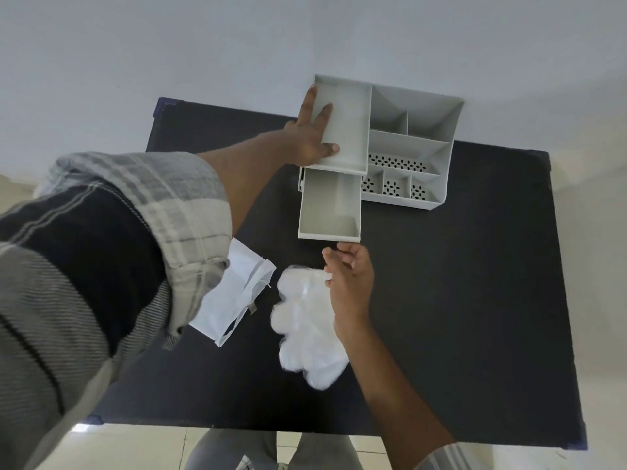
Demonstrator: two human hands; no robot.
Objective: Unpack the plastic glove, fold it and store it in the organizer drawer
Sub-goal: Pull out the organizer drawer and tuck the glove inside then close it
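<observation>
A grey organizer (pixel 420 137) stands at the far side of the black table (pixel 458 300). Its drawer (pixel 328 206) is pulled out toward me and holds nothing. My left hand (pixel 310 134) lies flat on the organizer's left compartment, fingers spread over its rim. The clear plastic glove (pixel 305 330) lies flat on the table below the drawer, fingers pointing left. My right hand (pixel 349 276) pinches the glove's cuff edge just in front of the drawer. The torn white wrapper (pixel 234 293) lies left of the glove, partly under my left sleeve.
The organizer has several small perforated compartments (pixel 393 188) on its right side. A white wall rises behind the table. Pale floor tiles and my legs show below the table's near edge.
</observation>
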